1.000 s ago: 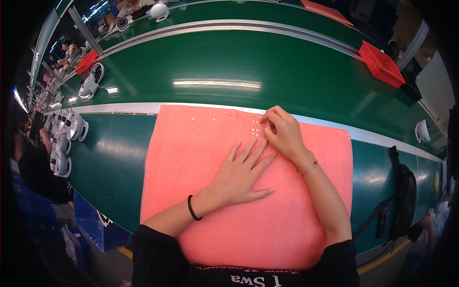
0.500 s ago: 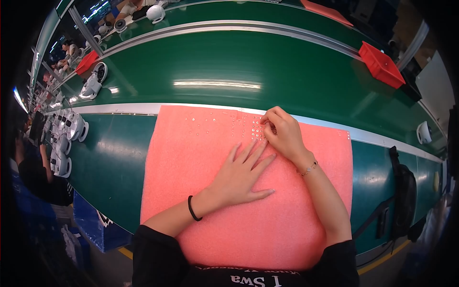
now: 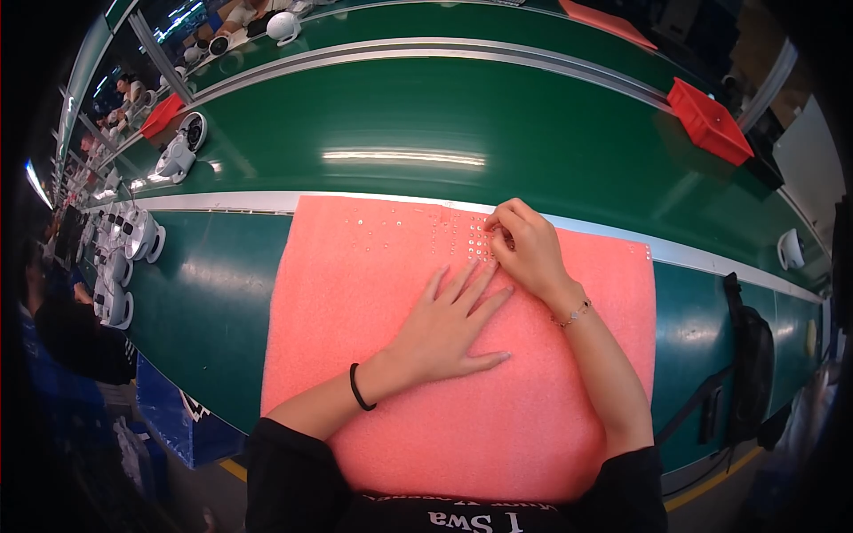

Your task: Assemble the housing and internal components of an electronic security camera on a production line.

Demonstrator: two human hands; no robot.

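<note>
A pink foam sheet (image 3: 400,417) lies on the green workbench in front of me. Near its far edge sit several small, shiny round pieces (image 3: 478,238), tight rows of them beside my fingers and looser ones to the left. My left hand (image 3: 442,330) rests flat on the foam, fingers spread, holding nothing. Just beyond it, my right hand (image 3: 529,249) is curled with thumb and fingertips pinched together at the right side of the tight rows. Whatever lies in that pinch is too small or hidden to make out. A few more pieces (image 3: 647,251) lie at the sheet's right corner.
A green conveyor belt (image 3: 373,115) runs beyond a metal rail, carrying a white device (image 3: 182,147). Red bins (image 3: 708,122) stand at the far right and left. White devices (image 3: 115,258) cluster on the left bench near another person. A black bag (image 3: 753,364) lies at right.
On the near belt, the white devices have shifted slightly right; one on the far belt has shifted slightly left. The person at left has moved an arm. My hands look nearly unchanged.
</note>
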